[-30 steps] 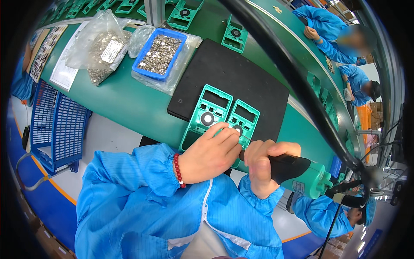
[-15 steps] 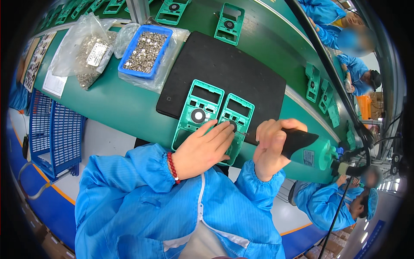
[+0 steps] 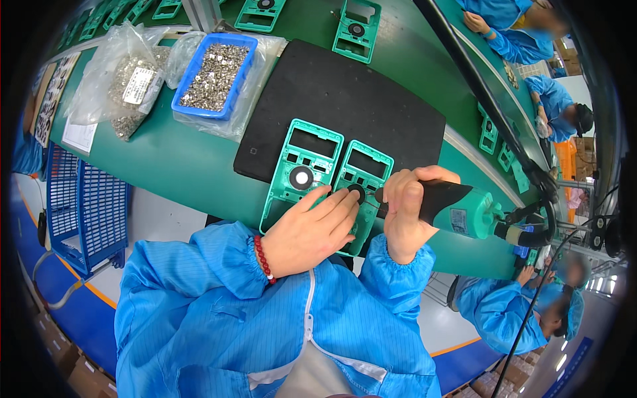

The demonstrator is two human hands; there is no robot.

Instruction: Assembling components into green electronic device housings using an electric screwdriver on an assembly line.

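Two green plastic housings lie side by side at the black mat's near edge. The left housing [image 3: 273,192] holds a round speaker [image 3: 301,178] with a pale centre. On the right housing [image 3: 383,171] sits a dark round speaker [image 3: 357,192]. My left hand [image 3: 308,232] lies across both housings with fingers stretched out, the fingertips at the dark speaker. My right hand [image 3: 410,215] grips a green and black power screwdriver [image 3: 458,207], held nearly level. Its tip points left at the right housing beside the speaker; the exact contact spot is too small to tell.
A blue tray [image 3: 233,99] of small metal screws and a clear bag [image 3: 123,99] of metal parts stand left of the black mat [image 3: 332,86]. More green housings [image 3: 358,30] lie beyond. Co-workers sit at right; a blue basket [image 3: 99,212] stands at lower left.
My right hand and the power screwdriver have moved left and slightly up, bringing the tip to the right housing. My left hand stays nearly in place.
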